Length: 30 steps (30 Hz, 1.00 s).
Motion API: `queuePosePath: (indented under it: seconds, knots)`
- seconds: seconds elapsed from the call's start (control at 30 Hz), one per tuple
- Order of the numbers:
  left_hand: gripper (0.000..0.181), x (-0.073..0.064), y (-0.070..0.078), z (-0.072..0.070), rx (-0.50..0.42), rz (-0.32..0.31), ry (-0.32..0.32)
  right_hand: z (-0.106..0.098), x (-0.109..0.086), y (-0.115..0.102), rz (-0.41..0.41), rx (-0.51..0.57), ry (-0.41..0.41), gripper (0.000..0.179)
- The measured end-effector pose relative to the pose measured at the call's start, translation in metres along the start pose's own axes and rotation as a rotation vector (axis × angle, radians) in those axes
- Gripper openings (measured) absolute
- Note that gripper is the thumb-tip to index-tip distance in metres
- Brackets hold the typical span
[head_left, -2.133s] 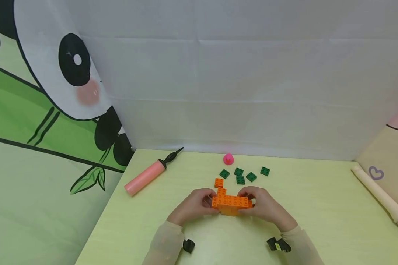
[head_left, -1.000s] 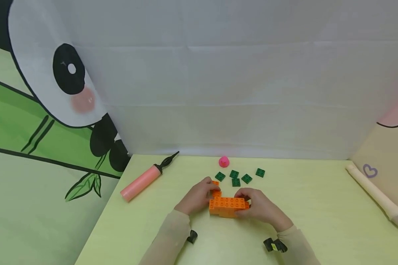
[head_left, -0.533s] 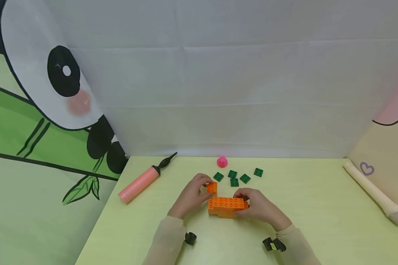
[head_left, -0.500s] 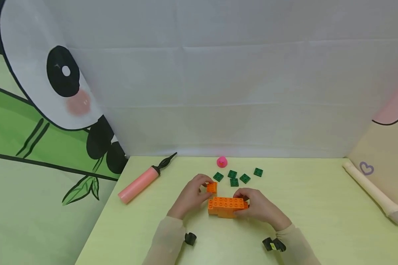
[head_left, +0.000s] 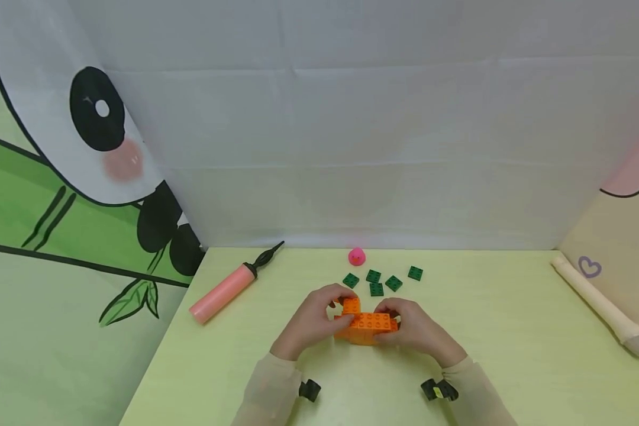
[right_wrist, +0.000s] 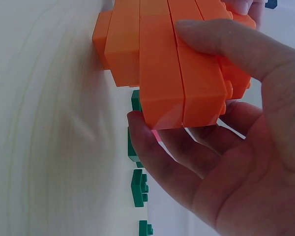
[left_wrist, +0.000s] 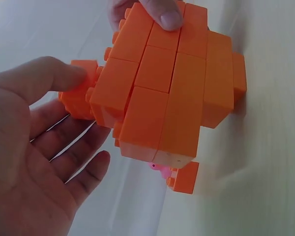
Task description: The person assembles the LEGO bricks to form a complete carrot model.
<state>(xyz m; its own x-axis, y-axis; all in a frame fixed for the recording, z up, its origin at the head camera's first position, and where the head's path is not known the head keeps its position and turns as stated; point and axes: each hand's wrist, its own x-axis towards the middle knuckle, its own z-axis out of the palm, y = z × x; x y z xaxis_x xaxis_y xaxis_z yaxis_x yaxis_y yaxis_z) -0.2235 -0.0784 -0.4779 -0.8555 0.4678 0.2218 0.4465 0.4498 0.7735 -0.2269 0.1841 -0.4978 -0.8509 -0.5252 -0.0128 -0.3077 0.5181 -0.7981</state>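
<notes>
A stepped block of joined orange toy bricks (head_left: 374,322) stands over the middle of the table. My right hand (head_left: 415,332) grips its right end, with the thumb along the near side in the right wrist view. My left hand (head_left: 311,319) pinches a small square orange brick (head_left: 351,305) at the top left of the block. In the left wrist view that small brick (left_wrist: 78,101) sits against the studded top, under the thumb. Whether it is pressed fully on, I cannot tell. Another loose orange brick (left_wrist: 186,178) lies behind the block, mostly hidden in the head view.
Several flat green bricks (head_left: 376,289) lie scattered behind the hands, with a pink toy duck (head_left: 357,256) beyond them. A pink hand pump (head_left: 226,290) with a black nozzle lies at left. A pale roll (head_left: 599,305) runs along the table's right edge.
My left hand has left the block, picked up a small orange brick from behind it, and brought it onto the block's top left. My right hand has kept its grip.
</notes>
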Motion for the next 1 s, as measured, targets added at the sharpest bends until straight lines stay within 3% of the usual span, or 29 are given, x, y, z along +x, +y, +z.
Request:
queuePosePath:
  seconds: [0.27,0.5,1.0]
  knots:
    - [0.029,-0.0013,0.0021,0.0023,0.022,0.047,-0.068,-0.0001,0.0013,-0.0010,-0.015,0.022,0.021,0.030]
    - [0.028,-0.0018,0.0038,0.0021,0.012,0.026,-0.076,0.0019,0.0013,-0.0014,-0.007,0.026,0.023,0.028]
    - [0.027,-0.0004,0.0063,0.0007,0.059,0.046,-0.103,0.0033,0.0013,0.0008,0.011,0.008,0.044,0.027]
